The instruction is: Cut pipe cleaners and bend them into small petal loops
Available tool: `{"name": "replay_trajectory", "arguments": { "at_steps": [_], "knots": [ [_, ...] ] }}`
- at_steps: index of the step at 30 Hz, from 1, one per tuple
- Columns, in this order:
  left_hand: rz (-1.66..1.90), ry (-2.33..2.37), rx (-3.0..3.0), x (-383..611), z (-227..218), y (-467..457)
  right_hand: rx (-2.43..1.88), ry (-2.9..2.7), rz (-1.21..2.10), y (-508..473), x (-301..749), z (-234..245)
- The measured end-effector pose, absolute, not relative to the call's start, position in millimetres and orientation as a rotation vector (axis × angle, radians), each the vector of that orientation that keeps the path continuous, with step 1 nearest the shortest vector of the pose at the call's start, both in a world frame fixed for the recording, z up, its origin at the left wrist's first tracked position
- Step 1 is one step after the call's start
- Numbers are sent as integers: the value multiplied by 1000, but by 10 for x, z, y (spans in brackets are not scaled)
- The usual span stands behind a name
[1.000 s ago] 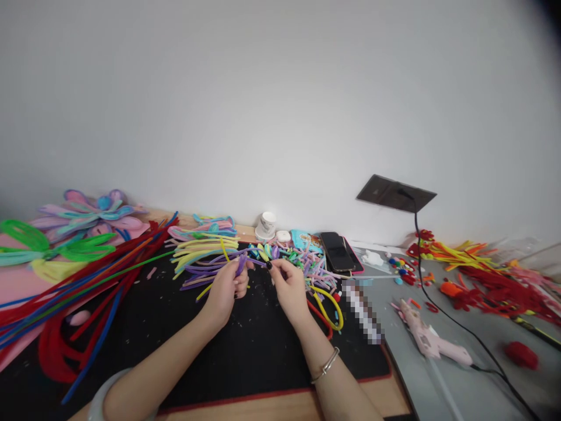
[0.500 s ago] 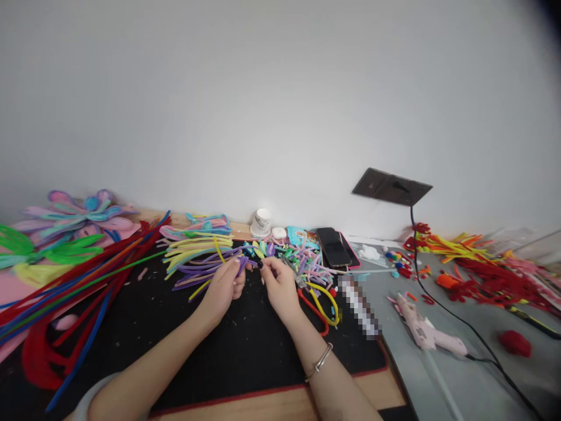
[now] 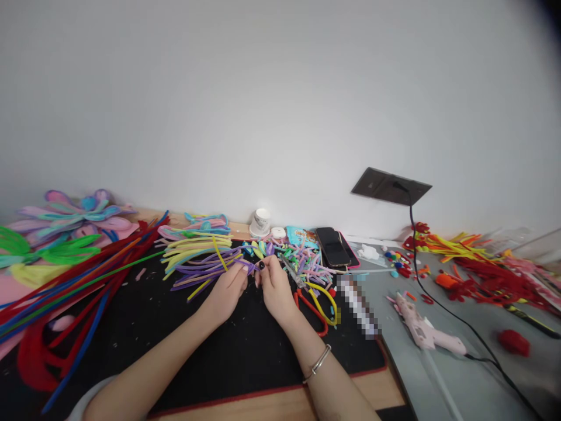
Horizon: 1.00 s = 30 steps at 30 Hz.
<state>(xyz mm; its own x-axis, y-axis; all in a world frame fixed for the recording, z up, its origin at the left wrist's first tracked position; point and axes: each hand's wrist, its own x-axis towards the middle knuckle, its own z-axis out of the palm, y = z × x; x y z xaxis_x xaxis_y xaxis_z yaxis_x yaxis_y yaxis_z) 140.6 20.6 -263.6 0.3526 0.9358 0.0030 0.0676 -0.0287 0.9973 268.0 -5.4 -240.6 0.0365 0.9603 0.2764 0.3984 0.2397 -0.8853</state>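
Note:
A purple pipe cleaner (image 3: 249,266) is pinched between my two hands above the black mat (image 3: 210,365). My left hand (image 3: 228,291) closes on its left part, thumb on top. Fingertips of my right hand (image 3: 276,286) grip the other end, close beside the left; the exact shape of the purple piece is partly hidden by the fingers. Just behind lies a spread of purple and yellow pipe cleaners (image 3: 197,251). To the right of my right hand are a heap of short pastel pieces (image 3: 307,257) and pliers with red and yellow handles (image 3: 333,304).
Red, blue and green pipe cleaners (image 3: 100,280) and fuzzy flowers (image 3: 74,216) lie left. A paper cup (image 3: 260,222) and a phone (image 3: 332,247) stand along the wall. On the grey table at right, a pink glue gun (image 3: 427,333) trails a black cord (image 3: 442,304).
My hands have drawn closer together, and my left hand has shifted slightly right with its fingers turned further over the purple pipe cleaner. The surrounding things lie as before.

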Motion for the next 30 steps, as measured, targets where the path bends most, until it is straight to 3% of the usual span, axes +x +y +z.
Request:
{"name": "replay_trajectory", "arguments": {
  "at_steps": [14, 30],
  "knots": [
    [942, 1171, 1800, 1341, -2449, 208, -1207, -1616, 833, -69, 2671, -2388],
    [931, 1195, 1769, 1327, -2470, 260, -1057, -1020, 1215, 35, 2781, -2366]
  ]
}}
